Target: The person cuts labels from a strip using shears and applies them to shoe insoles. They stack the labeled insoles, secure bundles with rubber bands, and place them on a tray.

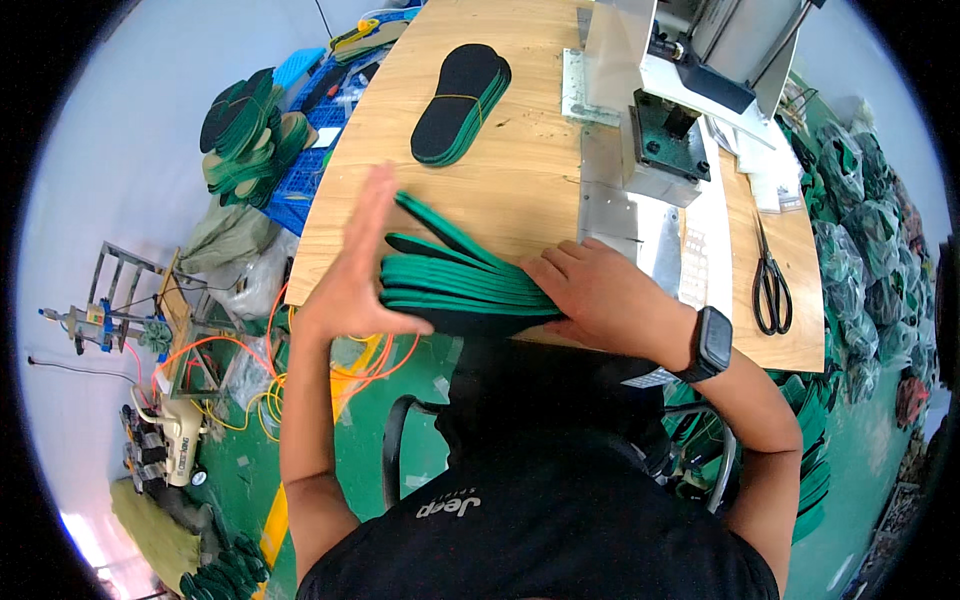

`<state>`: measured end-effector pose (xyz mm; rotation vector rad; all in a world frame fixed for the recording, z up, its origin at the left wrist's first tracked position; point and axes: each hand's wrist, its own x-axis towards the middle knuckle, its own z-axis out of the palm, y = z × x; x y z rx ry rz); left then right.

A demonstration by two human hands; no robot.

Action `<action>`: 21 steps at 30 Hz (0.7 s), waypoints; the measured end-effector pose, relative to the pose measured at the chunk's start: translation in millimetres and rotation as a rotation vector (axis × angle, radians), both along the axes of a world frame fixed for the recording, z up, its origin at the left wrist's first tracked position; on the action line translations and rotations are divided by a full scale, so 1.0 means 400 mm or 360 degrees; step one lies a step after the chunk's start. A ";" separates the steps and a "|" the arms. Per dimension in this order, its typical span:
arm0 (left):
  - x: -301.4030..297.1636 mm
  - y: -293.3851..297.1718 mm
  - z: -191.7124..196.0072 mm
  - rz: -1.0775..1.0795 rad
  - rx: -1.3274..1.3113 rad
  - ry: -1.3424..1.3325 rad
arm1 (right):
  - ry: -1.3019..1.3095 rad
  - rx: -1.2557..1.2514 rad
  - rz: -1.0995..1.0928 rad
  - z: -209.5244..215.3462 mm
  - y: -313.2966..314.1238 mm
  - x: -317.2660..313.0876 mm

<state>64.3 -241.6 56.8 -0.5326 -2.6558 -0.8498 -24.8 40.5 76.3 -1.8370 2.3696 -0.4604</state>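
Note:
A stack of green and black shoe insoles lies on its side at the table's near edge, its left ends fanned apart. Around the right end of these insoles, my right hand is closed, thumb below and fingers on top. My left hand is open at the fanned end, fingers raised and slightly blurred, with the thumb under the lowest insoles. Farther back, a bundle of black-topped insoles rests flat with a thin band around it.
A press machine stands on the table at the back right. Black-handled scissors lie at the right. Piled insoles sit on a blue crate at the left. Orange hoses trail over the floor, and bagged goods fill the right side.

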 end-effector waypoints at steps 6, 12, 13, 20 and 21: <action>-0.033 0.001 -0.037 0.0013 0.0138 -0.0081 | 0.0075 -0.0063 -0.0134 -0.005 0.028 -0.011; -0.006 0.041 -0.058 0.0148 0.0380 0.0048 | -0.0210 -0.0187 -0.0372 -0.072 0.099 -0.049; -0.006 0.057 -0.046 0.0166 0.0329 0.0074 | -0.0170 -0.0271 -0.0408 -0.068 0.096 -0.044; -0.014 0.081 -0.051 0.0368 0.0295 0.0058 | -0.0175 -0.0459 -0.0423 -0.066 0.116 -0.037; -0.010 0.086 -0.056 0.0353 0.0256 0.0142 | -0.0191 -0.0514 -0.0409 -0.066 0.127 -0.040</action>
